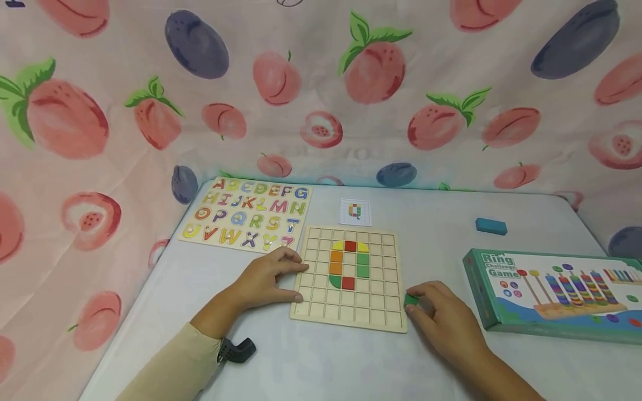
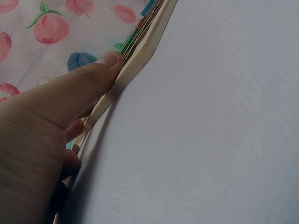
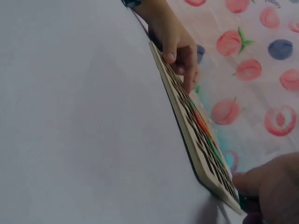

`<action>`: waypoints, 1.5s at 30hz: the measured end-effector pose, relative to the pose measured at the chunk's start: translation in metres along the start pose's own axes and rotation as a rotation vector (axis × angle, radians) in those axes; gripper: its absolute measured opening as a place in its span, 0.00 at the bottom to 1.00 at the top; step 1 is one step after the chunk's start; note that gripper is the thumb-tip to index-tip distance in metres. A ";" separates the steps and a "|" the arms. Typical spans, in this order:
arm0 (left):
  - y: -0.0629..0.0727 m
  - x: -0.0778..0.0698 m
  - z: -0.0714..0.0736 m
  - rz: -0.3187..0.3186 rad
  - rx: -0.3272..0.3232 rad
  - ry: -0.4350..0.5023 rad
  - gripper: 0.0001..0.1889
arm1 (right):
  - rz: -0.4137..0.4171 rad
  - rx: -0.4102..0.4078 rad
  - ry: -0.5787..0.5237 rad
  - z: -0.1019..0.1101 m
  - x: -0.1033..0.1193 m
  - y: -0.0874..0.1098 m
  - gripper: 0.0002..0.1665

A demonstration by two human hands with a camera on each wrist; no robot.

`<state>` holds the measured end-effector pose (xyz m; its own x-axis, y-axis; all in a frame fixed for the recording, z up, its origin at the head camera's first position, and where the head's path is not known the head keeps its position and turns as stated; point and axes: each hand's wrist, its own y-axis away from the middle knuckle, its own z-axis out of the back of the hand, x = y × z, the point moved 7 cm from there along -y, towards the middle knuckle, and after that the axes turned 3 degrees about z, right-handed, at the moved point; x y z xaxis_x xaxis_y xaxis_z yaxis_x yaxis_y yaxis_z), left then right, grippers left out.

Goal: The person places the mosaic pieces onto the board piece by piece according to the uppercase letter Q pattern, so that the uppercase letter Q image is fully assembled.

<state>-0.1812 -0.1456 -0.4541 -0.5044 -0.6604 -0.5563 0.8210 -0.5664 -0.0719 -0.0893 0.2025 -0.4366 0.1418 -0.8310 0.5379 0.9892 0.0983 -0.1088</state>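
Note:
A wooden grid board lies on the table in the head view. Red, yellow, orange and green pieces form a ring in its cells, around bare squares. My left hand rests at the board's left side, thumb and fingertips touching its edge and face. In the left wrist view the thumb lies along the rim. Just off the board's right edge, my right hand pinches a small green tile between thumb and fingers. That tile is mostly hidden in the right wrist view.
Behind the board lies a pattern card showing a coloured Q-like shape. An alphabet puzzle board is at the back left. On the right are a Ring Challenge Game box and a small blue block. Fruit-printed fabric hangs behind.

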 end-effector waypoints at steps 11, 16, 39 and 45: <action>-0.001 -0.001 0.001 0.007 -0.001 -0.018 0.35 | 0.136 0.028 -0.079 -0.024 0.042 -0.029 0.16; 0.000 0.000 0.000 0.015 0.003 -0.015 0.34 | 0.159 0.055 -0.034 -0.038 0.054 -0.042 0.16; -0.001 0.000 0.000 0.004 -0.001 -0.009 0.34 | 0.035 0.087 -0.042 -0.054 0.061 -0.054 0.15; 0.000 0.001 0.000 -0.007 -0.003 -0.012 0.34 | 0.003 0.076 -0.133 -0.045 0.053 -0.051 0.16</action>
<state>-0.1816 -0.1462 -0.4540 -0.5137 -0.6621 -0.5456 0.8181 -0.5697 -0.0789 -0.1335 0.1289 -0.4404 0.1438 -0.7512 0.6442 0.9880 0.1463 -0.0499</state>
